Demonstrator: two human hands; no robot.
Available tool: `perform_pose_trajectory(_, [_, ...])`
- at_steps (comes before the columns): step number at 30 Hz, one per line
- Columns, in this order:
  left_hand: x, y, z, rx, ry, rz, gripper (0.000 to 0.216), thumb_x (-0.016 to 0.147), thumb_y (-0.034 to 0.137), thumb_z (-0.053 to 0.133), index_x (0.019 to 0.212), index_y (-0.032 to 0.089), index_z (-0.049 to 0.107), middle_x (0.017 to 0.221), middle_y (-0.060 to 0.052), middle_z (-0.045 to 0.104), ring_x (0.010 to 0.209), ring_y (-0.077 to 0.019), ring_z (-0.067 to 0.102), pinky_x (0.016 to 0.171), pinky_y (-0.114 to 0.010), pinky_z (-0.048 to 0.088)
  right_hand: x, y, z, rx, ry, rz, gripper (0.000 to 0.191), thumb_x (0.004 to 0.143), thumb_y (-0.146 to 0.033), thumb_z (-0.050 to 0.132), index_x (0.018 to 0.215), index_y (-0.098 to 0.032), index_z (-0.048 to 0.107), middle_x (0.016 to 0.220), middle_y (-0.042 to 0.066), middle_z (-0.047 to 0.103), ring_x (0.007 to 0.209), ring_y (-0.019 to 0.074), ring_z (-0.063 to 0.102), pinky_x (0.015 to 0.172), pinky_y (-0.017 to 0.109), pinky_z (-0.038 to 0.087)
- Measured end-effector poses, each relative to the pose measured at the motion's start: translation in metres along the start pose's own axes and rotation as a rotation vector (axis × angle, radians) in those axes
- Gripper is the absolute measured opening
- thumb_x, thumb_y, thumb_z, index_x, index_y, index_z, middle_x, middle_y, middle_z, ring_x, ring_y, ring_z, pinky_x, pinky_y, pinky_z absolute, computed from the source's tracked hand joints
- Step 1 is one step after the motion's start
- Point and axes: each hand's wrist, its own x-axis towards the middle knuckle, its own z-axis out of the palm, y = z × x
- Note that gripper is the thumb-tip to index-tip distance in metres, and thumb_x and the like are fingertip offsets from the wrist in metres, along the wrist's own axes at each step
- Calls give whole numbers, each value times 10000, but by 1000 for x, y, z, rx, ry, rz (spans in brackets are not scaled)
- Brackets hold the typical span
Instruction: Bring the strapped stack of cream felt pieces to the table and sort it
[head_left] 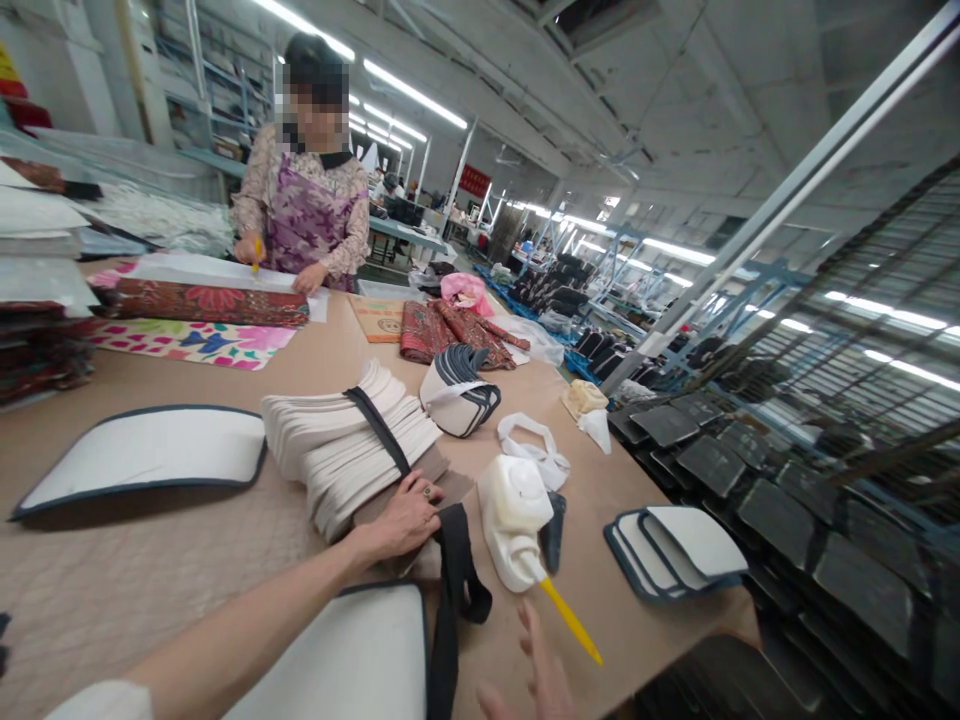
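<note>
My left hand [405,517] rests on the near end of a stack of white curved panels [337,440] bound by a black strap [380,430]. Its fingers are bent over the stack's edge and touch the strap where it hangs down [454,590]. My right hand [536,675] hovers at the bottom edge with fingers apart, holding nothing, just below the yellow nozzle [570,620] of a white glue bottle [514,520] lying on the table. A white panel with dark trim [352,660] lies under my left forearm.
A person in a patterned apron [311,215] works at the far end over patterned fabric [202,300]. Another trimmed panel [150,450] lies left, small panels [675,550] right, a banded bundle [457,395] behind. Racks of dark pieces [787,480] line the table's right edge.
</note>
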Motion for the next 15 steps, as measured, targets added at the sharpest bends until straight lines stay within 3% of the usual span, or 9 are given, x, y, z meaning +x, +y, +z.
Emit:
perform_pose_trajectory(3, [-2,-1,-4,16,-32,15,246,839,111,449,754,181,669,1103,-37,600,1088,-185,459,1074,-448,154,61,4,49,-98,41,-232,680,639,-300,678,1277,-172,483,1344,125,458,1282,324,346,1005,454,351])
perform_pose_trajectory(6, [-6,0,-12,8,-59,37,177,827,204,508,813,228,684,1142,-22,580,1117,-188,450,1081,-429,153,99,4,70,-191,-58,-274,330,693,-211,525,985,-167,672,998,119,670,978,286,596,878,414,443])
perform_pose_trajectory(8, [-8,1,-19,-18,-79,76,188,748,319,616,921,280,678,1187,-20,549,1140,-206,436,1083,-431,150,102,6,61,-213,-68,-243,244,733,-214,461,793,-192,697,781,87,685,784,254,630,786,391,478])
perform_pose_trajectory(10, [-11,1,-23,-40,-90,105,395,636,366,700,1024,312,649,1213,-35,519,1155,-233,426,1082,-444,142,92,10,47,-215,-90,-245,228,751,-253,479,767,-198,699,914,98,687,896,259,617,843,382,460])
perform_pose_trajectory(13, [-13,0,-24,-57,-87,108,483,592,390,719,1062,320,632,1201,-44,508,1151,-253,426,1081,-452,121,70,9,38,-122,-214,-183,282,785,-345,527,978,-218,689,1226,71,584,1157,252,503,971,349,392])
perform_pose_trajectory(15, [-13,-1,-20,-68,-77,105,453,606,423,702,1043,322,636,1188,-37,509,1148,-254,426,1081,-450,113,58,4,41,-8,-229,-125,363,833,-413,497,1114,-225,629,1195,57,604,1141,239,518,958,335,410])
